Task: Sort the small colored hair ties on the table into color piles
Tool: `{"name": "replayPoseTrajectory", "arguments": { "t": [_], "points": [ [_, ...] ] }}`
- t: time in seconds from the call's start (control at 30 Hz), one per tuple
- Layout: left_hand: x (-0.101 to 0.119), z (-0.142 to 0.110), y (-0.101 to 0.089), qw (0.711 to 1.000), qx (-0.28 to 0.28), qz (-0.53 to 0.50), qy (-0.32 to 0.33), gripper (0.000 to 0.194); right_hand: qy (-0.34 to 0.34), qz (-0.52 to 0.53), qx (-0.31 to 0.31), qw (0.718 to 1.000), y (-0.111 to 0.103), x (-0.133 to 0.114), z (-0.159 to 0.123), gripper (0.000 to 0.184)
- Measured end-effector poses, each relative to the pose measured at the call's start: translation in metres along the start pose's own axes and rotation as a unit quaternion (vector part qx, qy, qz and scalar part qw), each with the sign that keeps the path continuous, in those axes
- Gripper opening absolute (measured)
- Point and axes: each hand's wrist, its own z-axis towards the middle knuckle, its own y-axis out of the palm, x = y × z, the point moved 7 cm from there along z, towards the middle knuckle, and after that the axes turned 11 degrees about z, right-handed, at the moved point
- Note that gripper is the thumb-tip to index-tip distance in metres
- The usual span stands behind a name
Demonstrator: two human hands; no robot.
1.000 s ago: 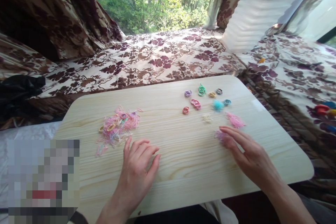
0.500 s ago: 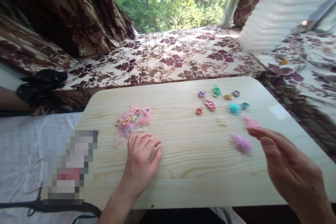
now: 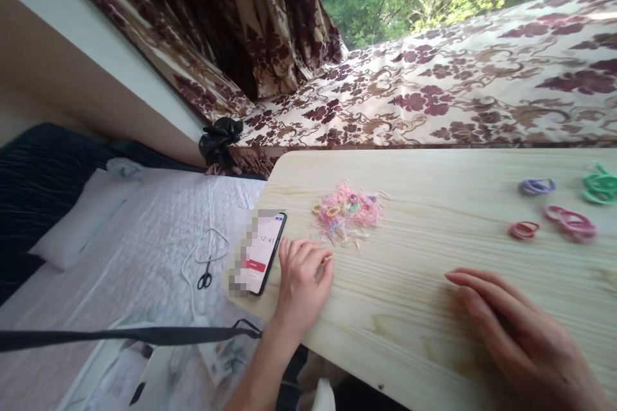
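Note:
My left hand (image 3: 304, 277) rests on the table beside the phone (image 3: 265, 250), fingers a little spread and holding nothing visible. Just beyond its fingertips lies a loose pile of small elastic bands (image 3: 349, 212), mostly pink with some yellow, green and purple rings. My right hand (image 3: 523, 334) hovers over the right part of the table, fingers stretched out and the thumb alongside; nothing shows in it. Past it are sorted groups: red bands (image 3: 524, 230), pink bands (image 3: 573, 223), purple bands (image 3: 536, 187) and green bands (image 3: 600, 183).
The wooden table (image 3: 424, 250) has a rounded far-left corner. To the left is a bed (image 3: 144, 225) with a white cable, small scissors (image 3: 205, 279) and a pillow (image 3: 81, 218). A dark strap (image 3: 144, 336) crosses at lower left. A floral-covered ledge (image 3: 414, 103) runs behind the table.
The view has turned left, bringing more of the bed and phone into sight. My right hand has come away from the pink and lilac groups at right, toward the table's middle.

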Motion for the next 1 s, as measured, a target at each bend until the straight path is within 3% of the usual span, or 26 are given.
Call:
{"name": "replayPoseTrajectory", "arguments": {
  "t": [0.77,1.0],
  "points": [
    [0.019,0.013,0.01,1.0,-0.009,0.009,0.024,0.016,-0.03,-0.012,0.008,0.999,0.001,-0.009,0.003,0.019],
    [0.019,0.009,0.007,0.999,-0.004,0.019,0.027,0.015,-0.01,-0.021,-0.026,0.999,0.003,0.001,-0.004,0.021]
  ]
}}
